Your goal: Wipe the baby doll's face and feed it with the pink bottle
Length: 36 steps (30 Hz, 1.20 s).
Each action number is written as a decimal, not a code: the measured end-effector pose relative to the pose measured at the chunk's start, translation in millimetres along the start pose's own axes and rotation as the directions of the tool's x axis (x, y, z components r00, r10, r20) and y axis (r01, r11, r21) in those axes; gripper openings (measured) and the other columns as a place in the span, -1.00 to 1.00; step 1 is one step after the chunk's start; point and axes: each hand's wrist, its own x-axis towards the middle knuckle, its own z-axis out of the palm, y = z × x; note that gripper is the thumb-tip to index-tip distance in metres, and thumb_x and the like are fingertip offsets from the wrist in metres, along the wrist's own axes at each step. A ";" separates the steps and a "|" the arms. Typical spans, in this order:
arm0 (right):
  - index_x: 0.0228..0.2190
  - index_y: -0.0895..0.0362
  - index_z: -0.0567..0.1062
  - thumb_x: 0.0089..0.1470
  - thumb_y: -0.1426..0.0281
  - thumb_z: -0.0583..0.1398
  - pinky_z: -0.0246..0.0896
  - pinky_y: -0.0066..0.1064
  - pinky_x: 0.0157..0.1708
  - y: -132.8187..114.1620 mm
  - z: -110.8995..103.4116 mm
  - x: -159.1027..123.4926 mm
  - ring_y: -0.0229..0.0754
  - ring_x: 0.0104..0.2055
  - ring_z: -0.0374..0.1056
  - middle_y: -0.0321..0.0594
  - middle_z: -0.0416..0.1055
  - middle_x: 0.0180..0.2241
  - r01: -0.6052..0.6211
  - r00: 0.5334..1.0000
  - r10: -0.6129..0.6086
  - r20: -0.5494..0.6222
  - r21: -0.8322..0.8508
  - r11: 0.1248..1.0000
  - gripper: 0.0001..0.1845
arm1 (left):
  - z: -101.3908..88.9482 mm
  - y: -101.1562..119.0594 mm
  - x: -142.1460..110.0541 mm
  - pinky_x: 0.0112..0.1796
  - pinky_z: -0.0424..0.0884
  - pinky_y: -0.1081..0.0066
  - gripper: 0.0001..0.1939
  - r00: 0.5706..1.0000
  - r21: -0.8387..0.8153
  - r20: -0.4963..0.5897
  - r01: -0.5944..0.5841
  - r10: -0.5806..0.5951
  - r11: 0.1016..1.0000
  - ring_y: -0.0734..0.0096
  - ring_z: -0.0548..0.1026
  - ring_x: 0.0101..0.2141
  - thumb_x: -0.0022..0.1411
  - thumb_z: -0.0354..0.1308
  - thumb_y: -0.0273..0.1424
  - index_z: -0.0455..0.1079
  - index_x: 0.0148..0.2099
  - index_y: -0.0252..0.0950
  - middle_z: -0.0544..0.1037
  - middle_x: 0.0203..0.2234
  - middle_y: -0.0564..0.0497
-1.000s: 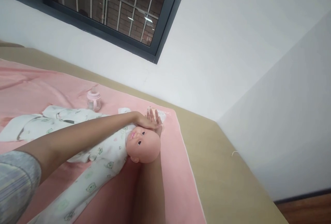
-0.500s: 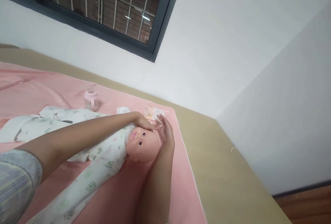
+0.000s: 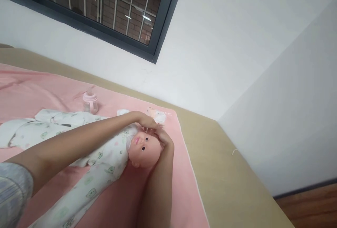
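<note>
A baby doll point(image 3: 143, 148) in a white printed sleepsuit point(image 3: 105, 163) lies on its back on a pink blanket point(image 3: 34, 91), its bald head pointing right. My left hand point(image 3: 146, 121) reaches across the doll and curls over the far side of its head. My right hand point(image 3: 164, 139) comes up from below and cups the top of the head, fingers bent against it. The two hands meet above the doll's forehead.
A small pink baby bottle point(image 3: 90, 101) stands on the blanket behind the doll. More white printed clothing point(image 3: 31, 129) lies to the left, a small crumpled cloth point(image 3: 158, 115) beyond the head. The tan surface point(image 3: 226, 186) ends at white walls; a barred window point(image 3: 105, 3) is above.
My right hand went from under the doll's head, out to its side with fingers spread, then closed onto the top of the head. The left hand stayed on the head.
</note>
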 end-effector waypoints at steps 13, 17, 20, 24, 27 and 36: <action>-0.26 0.21 0.53 -0.07 0.34 0.26 0.30 -0.40 -0.18 -1.7 -6.4 2.7 -0.26 -0.38 0.43 -0.23 0.47 -0.52 -0.008 0.990 0.026 -0.136 0.135 0.991 -0.71 | 26.0 -6.9 -100.6 -0.07 0.28 0.28 -0.42 0.828 -0.062 -0.558 0.027 -0.057 0.998 0.12 0.41 -0.10 0.25 -0.21 0.08 0.42 -0.11 -0.24 0.50 -0.10 -0.03; -0.21 0.17 0.55 -0.11 0.23 0.30 0.26 -0.42 -0.17 -23.3 -5.2 -12.9 -0.30 -0.38 0.38 -0.29 0.44 -0.52 0.169 0.985 -0.167 -0.035 0.085 0.982 -0.60 | 28.6 -23.3 -96.8 -0.08 0.32 0.26 -0.36 0.769 -0.145 -0.628 0.036 -0.120 0.989 0.11 0.41 -0.07 0.14 -0.04 0.10 0.30 0.08 -0.24 0.46 -0.05 -0.10; -0.18 0.14 0.55 -0.08 0.15 0.28 0.24 -0.43 -0.20 -47.5 2.1 -28.0 -0.31 -0.37 0.35 -0.28 0.44 -0.50 0.223 0.972 -0.221 0.078 -0.028 0.974 -0.57 | 29.0 -28.6 -91.7 -0.07 0.33 0.24 -0.22 0.729 -0.213 -0.671 -0.012 -0.137 0.977 0.08 0.38 -0.03 0.05 0.05 0.09 0.16 0.20 -0.29 0.41 -0.02 -0.18; -0.17 0.12 0.56 -0.02 0.07 0.23 0.23 -0.34 -0.16 -78.3 22.0 -46.3 -0.26 -0.34 0.34 -0.18 0.47 -0.37 0.311 0.937 -0.259 0.235 -0.222 0.924 -0.54 | 29.4 -24.2 -92.6 -0.11 0.35 0.25 -0.12 0.785 -0.335 -0.609 -0.119 -0.118 0.935 0.09 0.40 -0.06 -0.01 0.17 0.06 0.05 0.25 -0.29 0.42 -0.05 -0.17; -0.14 0.10 0.55 0.05 0.07 0.16 0.25 -0.30 -0.12 -94.1 42.1 -57.7 -0.24 -0.27 0.35 -0.12 0.45 -0.18 0.361 0.903 -0.233 0.360 -0.345 0.866 -0.55 | 29.1 -19.5 -97.2 -0.10 0.32 0.27 -0.18 0.812 -0.338 -0.580 -0.170 -0.063 0.926 0.10 0.38 -0.04 0.02 0.18 0.02 0.09 0.24 -0.24 0.40 -0.02 -0.12; 0.01 0.01 0.41 0.02 0.09 0.19 0.27 -0.28 -0.07 -98.0 47.7 -63.7 -0.31 -0.33 0.37 -0.16 0.32 0.07 0.421 0.879 -0.331 0.342 -0.234 0.876 -0.48 | 24.1 -28.0 -98.1 0.02 0.23 0.28 -0.42 0.735 -0.115 -0.667 -0.266 0.124 0.957 0.14 0.31 0.03 0.02 0.20 -0.17 0.30 0.09 -0.24 0.38 0.05 -0.03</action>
